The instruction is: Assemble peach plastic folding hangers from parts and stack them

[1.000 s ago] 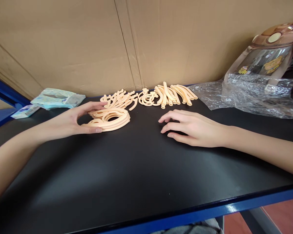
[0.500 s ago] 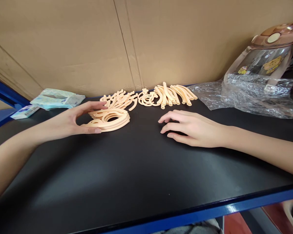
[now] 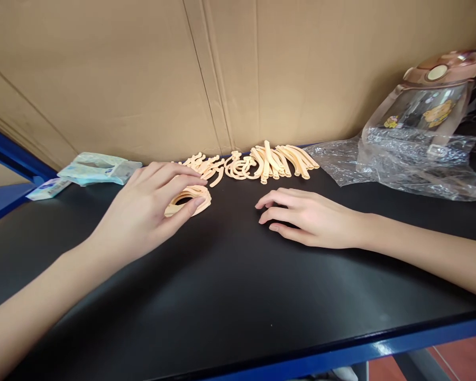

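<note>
My left hand [image 3: 146, 203] is over a stack of flat, cream-coloured ring-shaped pieces [image 3: 204, 202], with fingers apart and curved above it. Part of the stack is hidden behind the hand, and whether the fingertips touch it is unclear. On the black tabletop, to the right, my right hand [image 3: 311, 218] lies palm down with its fingers loosely spread and nothing in them. Behind the stack are small curved pieces [image 3: 216, 175], partly covered by my left fingers. Beside them lie hook-like rounded pieces [image 3: 238, 168] and a pile of longer curved strips [image 3: 281, 163].
A tissue packet [image 3: 97, 168] and a smaller packet [image 3: 49, 189] lie at the left. At the right stands a clear bottle [image 3: 424, 106] with a brown lid, crumpled plastic film [image 3: 404, 169] in front. A cardboard wall [image 3: 135, 79] closes the back; a blue edge [image 3: 365, 346] runs along the front.
My left hand has come off the side of the ring stack and moved right, over it. The right hand stays in place. The view has tilted slightly upward.
</note>
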Demonstrator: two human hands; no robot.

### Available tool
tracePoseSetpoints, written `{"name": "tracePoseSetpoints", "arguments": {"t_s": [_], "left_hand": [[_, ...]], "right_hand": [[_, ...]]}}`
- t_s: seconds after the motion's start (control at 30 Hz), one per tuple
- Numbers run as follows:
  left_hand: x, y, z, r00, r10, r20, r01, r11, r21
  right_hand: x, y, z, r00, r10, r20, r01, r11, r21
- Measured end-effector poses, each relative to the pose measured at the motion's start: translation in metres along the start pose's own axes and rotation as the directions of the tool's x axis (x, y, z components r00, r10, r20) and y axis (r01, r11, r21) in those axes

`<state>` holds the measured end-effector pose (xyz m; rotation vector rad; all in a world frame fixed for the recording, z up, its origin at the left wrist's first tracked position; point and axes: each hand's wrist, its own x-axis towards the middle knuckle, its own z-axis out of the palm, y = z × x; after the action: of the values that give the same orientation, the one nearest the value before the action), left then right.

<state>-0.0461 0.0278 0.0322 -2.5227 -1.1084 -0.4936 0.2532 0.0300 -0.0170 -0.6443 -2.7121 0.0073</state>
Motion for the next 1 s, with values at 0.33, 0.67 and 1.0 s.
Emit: {"name": "tracePoseSetpoints", "arguments": {"t_s": [0.33,0.67,1.0], "left_hand": [[0.081,-0.018,0.027,0.813,-0.414,0.41,0.354,0.91,0.218],[0.105,-0.006,0.04,0.712,-0.466,0.526,0.396,0.884,0.248],[0.1,-0.002,0.038,0.651,-0.525,0.549,0.516,0.836,0.187]], "right_hand": [[0.001,-0.001,-0.001,1.0,-0.014,-0.016,0.013,1.0,-0.024],[0.001,0.0,0.0,1.0,-0.017,0.004,0.017,1.0,-0.001],[0.001,0.0,0.0,1.0,-0.014,0.002,0.014,1.0,-0.006]]}}
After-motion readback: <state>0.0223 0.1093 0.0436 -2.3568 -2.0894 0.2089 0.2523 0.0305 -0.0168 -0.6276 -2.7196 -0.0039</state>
